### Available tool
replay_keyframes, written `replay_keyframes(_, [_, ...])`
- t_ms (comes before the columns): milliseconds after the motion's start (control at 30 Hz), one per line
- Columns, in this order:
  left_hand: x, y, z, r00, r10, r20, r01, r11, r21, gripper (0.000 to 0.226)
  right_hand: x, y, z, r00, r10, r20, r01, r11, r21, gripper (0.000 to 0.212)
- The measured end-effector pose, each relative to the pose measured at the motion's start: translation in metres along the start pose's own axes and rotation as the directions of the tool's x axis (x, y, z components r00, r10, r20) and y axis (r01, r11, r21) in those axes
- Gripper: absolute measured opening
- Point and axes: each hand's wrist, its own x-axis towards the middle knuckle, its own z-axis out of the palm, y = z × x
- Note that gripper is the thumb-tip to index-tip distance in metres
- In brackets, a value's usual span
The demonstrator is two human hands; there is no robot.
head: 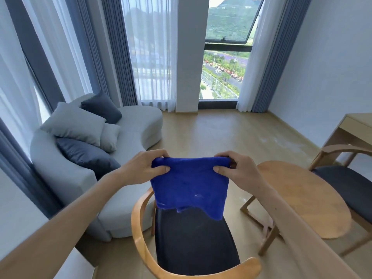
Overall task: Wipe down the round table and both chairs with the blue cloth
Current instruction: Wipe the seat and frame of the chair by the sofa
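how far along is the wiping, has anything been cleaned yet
Nothing looks wiped yet, though a clean surface would not show. In hand: the left hand and right hand pinch the blue cloth by its top corners, in the air above the near chair. Left: that chair, the round table and the far chair.

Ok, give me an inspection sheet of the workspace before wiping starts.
Surface: round wooden table, top bare.
Job's things: blue cloth held up over near wooden chair with black seat; second wooden chair beyond the table.
Clutter: nothing seen.
Hands: left hand and right hand each pinch a top corner of the cloth.
Cables: nothing seen.
Surroundings: grey sofa with cushions, curtains, window, wooden desk.
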Motion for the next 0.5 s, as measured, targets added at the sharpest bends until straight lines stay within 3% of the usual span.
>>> replay_keyframes(100, [-0.002,0.002,-0.005,0.998,-0.024,-0.066,0.018,0.995,-0.101,0.009,0.002,0.005,-0.003,0.999,0.013,0.030,-0.014,0.999,0.047,0.022])
replay_keyframes(300, [-0.001,0.006,-0.013,0.991,-0.043,-0.129,0.022,0.988,-0.155,0.013,0.002,0.009,-0.007,0.994,0.042,0.101,-0.062,0.976,0.209,0.033])
replay_keyframes(500, [0.001,0.011,-0.014,0.994,-0.026,-0.104,0.014,0.994,-0.113,0.014,0.003,0.007,-0.007,0.999,0.026,-0.024,-0.022,0.990,0.142,0.011])
